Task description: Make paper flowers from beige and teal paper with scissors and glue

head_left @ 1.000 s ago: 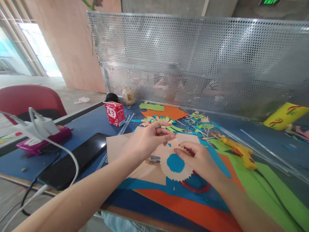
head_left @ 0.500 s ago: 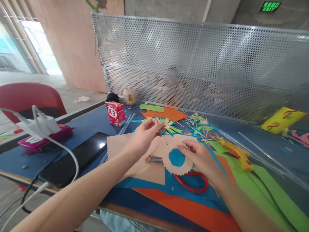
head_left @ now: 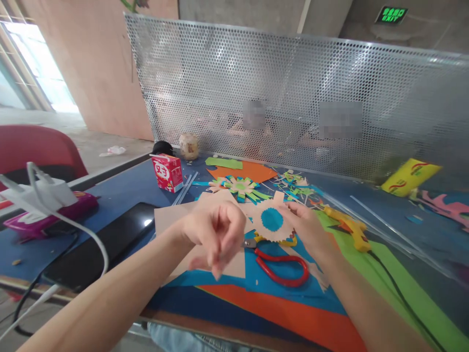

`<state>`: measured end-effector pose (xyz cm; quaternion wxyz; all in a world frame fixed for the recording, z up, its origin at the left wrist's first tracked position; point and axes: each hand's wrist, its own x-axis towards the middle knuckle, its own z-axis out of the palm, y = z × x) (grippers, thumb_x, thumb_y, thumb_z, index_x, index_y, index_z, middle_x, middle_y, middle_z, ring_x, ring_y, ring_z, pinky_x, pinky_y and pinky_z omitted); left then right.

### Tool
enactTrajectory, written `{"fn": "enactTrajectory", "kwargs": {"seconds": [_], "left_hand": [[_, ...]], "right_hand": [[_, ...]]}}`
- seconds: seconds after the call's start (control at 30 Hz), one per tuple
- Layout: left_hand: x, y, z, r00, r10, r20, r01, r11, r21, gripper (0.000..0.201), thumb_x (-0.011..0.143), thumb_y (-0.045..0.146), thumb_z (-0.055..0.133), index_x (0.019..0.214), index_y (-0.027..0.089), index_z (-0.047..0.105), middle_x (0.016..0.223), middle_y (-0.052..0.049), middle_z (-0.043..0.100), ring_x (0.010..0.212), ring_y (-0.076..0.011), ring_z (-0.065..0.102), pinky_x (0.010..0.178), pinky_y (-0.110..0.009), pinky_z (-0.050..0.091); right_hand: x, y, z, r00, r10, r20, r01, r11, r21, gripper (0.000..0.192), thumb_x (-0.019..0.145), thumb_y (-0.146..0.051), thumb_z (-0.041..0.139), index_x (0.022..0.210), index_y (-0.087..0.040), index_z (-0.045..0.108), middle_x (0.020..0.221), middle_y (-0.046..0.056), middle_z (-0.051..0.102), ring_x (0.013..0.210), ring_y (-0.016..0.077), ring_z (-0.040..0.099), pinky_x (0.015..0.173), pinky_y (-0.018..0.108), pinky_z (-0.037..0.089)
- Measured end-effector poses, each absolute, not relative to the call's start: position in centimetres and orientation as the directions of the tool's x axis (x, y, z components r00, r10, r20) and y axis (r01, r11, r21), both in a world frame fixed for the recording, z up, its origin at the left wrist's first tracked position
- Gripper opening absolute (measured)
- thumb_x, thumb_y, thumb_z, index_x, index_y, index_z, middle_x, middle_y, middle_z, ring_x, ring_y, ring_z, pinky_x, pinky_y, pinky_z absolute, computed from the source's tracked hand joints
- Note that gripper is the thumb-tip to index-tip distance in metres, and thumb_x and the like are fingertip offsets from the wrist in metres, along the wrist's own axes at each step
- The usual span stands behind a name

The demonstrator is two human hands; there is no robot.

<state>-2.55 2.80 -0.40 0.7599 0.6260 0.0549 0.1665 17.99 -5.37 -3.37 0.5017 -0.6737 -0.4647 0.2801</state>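
Right hand [head_left: 306, 227] pinches the toothed paper disc [head_left: 273, 222], beige with a blue round centre, by its right edge; disc is lifted just above the bench [head_left: 128, 188], tilted toward the camera, left of the palm. Left hand [head_left: 216, 234] is loosely curled in the air in front of the beige sheet [head_left: 176, 220], fingers bent inward, motion-blurred; cannot tell if it pinches anything, nothing visible in it. It sits left of the disc, near but apart. Red-handled scissors [head_left: 282, 266] lie flat on blue paper just below the disc, between the two hands, blades pointing left. Yellow glue gun [head_left: 348, 227] lies right of the right hand, close by. Paper flower [head_left: 240, 186] lies behind the hands near an orange sheet [head_left: 244, 171]. Red carton [head_left: 166, 171] stands far left of it. Black tablet [head_left: 98, 244] and white charger [head_left: 40, 193] lie at the left side. Perforated metal screen [head_left: 293, 98] stands along the back edge.
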Motion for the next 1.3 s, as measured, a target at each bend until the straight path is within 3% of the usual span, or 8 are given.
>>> {"fn": "enactTrajectory", "kwargs": {"seconds": [0.03,0.1,0.23,0.37,0.6,0.83,1.07,1.3], "left_hand": [[-2.6,2.7,-0.4,0.997,0.075,0.013,-0.030,0.230,0.973,0.041,0.035,0.049,0.084,0.048,0.020,0.058,0.040,-0.004,0.056,0.025,-0.0145,0.047,0.021,-0.022,0.029],[-2.2,2.7,-0.5,0.999,-0.042,-0.023,0.035,0.311,0.950,0.029,0.046,0.037,0.084,0.057,0.020,0.063,0.050,-0.004,0.063,0.030,-0.0129,0.051,0.025,-0.020,0.034],[-1.0,3.3,-1.0,0.965,0.237,0.111,-0.185,0.316,0.931,0.019,0.058,0.024,0.080,0.065,0.019,0.063,0.059,0.000,0.067,0.032,-0.0056,0.049,0.031,-0.017,0.036],[-0.5,4.0,-1.7,0.906,0.380,0.186,-0.280,0.211,0.936,0.023,0.060,0.023,0.078,0.066,0.017,0.057,0.060,0.000,0.066,0.035,-0.0049,0.049,0.036,-0.017,0.036],[0.5,4.6,-2.5,0.753,0.603,0.261,-0.179,-0.193,0.965,0.026,0.070,0.028,0.070,0.088,0.016,0.055,0.063,0.000,0.065,0.047,-0.0086,0.058,0.044,-0.019,0.039],[0.5,4.5,-2.5,0.798,0.551,0.246,-0.203,-0.140,0.969,0.053,0.071,0.024,0.070,0.120,0.019,0.049,0.067,0.001,0.067,0.049,-0.0083,0.056,0.054,-0.023,0.045],[0.5,4.4,-2.6,0.759,0.602,0.247,-0.302,-0.011,0.953,0.017,0.073,0.027,0.069,0.084,0.017,0.060,0.070,0.001,0.063,0.059,-0.0062,0.056,0.051,-0.017,0.039],[0.7,4.7,-2.9,0.755,0.600,0.265,-0.397,0.097,0.913,0.013,0.076,0.022,0.067,0.073,0.014,0.057,0.062,0.001,0.060,0.053,-0.0048,0.052,0.049,-0.016,0.039]], "right_hand": [[18.1,-5.3,-3.4,0.414,0.907,0.080,0.317,-0.061,-0.947,0.024,0.071,-0.043,0.056,0.064,-0.022,0.048,0.051,-0.007,0.039,0.045,0.0096,0.037,0.043,0.023,0.034],[18.1,-5.3,-3.5,0.426,0.903,0.059,0.280,-0.070,-0.957,0.024,0.069,-0.044,0.057,0.069,-0.021,0.052,0.052,-0.006,0.042,0.045,0.0096,0.038,0.041,0.023,0.034],[17.9,-5.4,-3.2,0.452,0.890,0.055,0.288,-0.087,-0.954,0.032,0.069,-0.048,0.059,0.080,-0.018,0.058,0.053,-0.006,0.043,0.045,0.0091,0.039,0.040,0.022,0.035],[17.7,-5.5,-3.0,0.478,0.878,0.023,0.234,-0.102,-0.967,0.039,0.067,-0.048,0.061,0.091,-0.017,0.058,0.063,-0.004,0.051,0.047,0.0088,0.042,0.042,0.023,0.038],[18.0,-5.4,-3.5,0.416,0.908,0.040,0.159,-0.029,-0.987,0.038,0.067,-0.045,0.063,0.094,-0.018,0.058,0.067,-0.001,0.056,0.048,0.0102,0.046,0.040,0.023,0.038],[17.6,-5.5,-2.9,0.428,0.903,0.033,0.217,-0.067,-0.974,0.036,0.067,-0.045,0.062,0.089,-0.018,0.056,0.070,-0.001,0.055,0.052,0.0096,0.046,0.041,0.021,0.037],[17.8,-5.4,-3.2,0.406,0.914,0.024,0.172,-0.050,-0.984,0.038,0.066,-0.046,0.063,0.090,-0.018,0.054,0.069,-0.001,0.053,0.051,0.0094,0.045,0.040,0.021,0.035],[17.8,-5.5,-3.3,0.419,0.906,0.058,0.223,-0.041,-0.974,0.034,0.067,-0.044,0.062,0.089,-0.018,0.058,0.065,-0.003,0.053,0.048,0.0085,0.045,0.038,0.020,0.036]]}}
